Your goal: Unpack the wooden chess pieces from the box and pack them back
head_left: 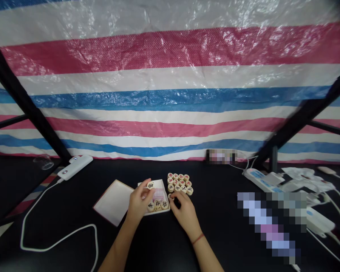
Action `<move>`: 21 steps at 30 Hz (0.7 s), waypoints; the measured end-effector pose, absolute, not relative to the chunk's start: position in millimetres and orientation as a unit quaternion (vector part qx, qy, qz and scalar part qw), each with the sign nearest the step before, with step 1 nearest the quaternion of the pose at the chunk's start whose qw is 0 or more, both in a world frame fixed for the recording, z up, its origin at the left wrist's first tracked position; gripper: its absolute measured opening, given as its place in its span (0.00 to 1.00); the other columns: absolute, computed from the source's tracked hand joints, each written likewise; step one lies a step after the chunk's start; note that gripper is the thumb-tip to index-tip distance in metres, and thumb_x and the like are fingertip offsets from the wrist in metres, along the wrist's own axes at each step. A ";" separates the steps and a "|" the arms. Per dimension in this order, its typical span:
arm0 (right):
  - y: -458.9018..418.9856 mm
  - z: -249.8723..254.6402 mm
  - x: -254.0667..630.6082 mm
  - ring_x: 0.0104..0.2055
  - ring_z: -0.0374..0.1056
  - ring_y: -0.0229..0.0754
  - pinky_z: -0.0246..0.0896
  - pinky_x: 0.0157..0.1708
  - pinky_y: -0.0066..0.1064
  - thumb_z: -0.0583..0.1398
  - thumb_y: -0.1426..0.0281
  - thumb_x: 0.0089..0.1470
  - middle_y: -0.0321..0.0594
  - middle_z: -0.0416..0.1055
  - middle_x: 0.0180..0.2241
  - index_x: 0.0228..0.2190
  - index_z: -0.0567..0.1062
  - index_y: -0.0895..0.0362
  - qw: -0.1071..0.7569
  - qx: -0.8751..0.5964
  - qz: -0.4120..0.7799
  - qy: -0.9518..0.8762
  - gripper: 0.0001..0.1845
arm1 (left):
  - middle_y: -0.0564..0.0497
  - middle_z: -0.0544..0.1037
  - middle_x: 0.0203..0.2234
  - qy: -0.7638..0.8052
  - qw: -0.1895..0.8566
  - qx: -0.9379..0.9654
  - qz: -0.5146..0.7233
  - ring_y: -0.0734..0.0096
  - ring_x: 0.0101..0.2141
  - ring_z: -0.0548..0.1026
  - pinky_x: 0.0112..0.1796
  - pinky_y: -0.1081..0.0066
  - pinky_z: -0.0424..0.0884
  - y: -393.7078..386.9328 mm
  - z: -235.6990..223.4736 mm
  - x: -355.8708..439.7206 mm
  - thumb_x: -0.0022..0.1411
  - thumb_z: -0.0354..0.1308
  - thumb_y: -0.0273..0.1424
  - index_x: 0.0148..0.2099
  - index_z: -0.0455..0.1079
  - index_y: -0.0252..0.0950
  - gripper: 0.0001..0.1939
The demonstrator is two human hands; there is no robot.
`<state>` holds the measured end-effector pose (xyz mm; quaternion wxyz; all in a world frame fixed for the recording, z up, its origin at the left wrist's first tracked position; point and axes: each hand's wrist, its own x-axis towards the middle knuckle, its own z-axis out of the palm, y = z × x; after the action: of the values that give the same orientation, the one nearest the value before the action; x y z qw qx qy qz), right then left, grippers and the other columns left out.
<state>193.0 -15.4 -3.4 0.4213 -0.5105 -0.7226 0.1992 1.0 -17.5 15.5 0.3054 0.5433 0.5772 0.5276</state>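
My left hand (140,198) is over the left side of a shallow white box (166,189). Between its thumb and fingers it pinches a round Chinese chess piece (150,185) with a black character. Inside the box, several black-lettered pieces (158,205) lie along the near edge, beside a pink-printed sheet (158,194). Just right of the box, my right hand (184,209) has its thumb and index finger closed on another chess piece (170,196), partly hidden by the fingers. Beyond that hand stand rows of chess pieces (176,182), red-lettered at the back and black-lettered nearer.
A box lid (115,203) lies left of the box on the black table (155,249). White adapter (76,167) and cable (56,247) are at left. Power strips (260,181) and tangled cords are at right. A striped plastic sheet (170,83) hangs behind, between black frame bars.
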 end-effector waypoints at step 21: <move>-18.9 3.9 200.5 0.34 0.69 0.42 0.67 0.35 0.33 0.57 0.67 0.57 0.43 0.75 0.36 0.40 0.74 0.57 0.483 -0.512 0.118 -0.700 0.11 | 0.47 0.77 0.43 0.561 0.107 0.792 0.215 0.53 0.44 0.73 0.45 0.57 0.68 -33.0 18.6 17.8 0.49 0.69 0.42 0.47 0.72 0.40 0.24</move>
<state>200.5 -18.9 3.9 0.4831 -0.5121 -0.7003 0.1181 17.8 -33.0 18.6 0.1073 0.7925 0.5606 0.2148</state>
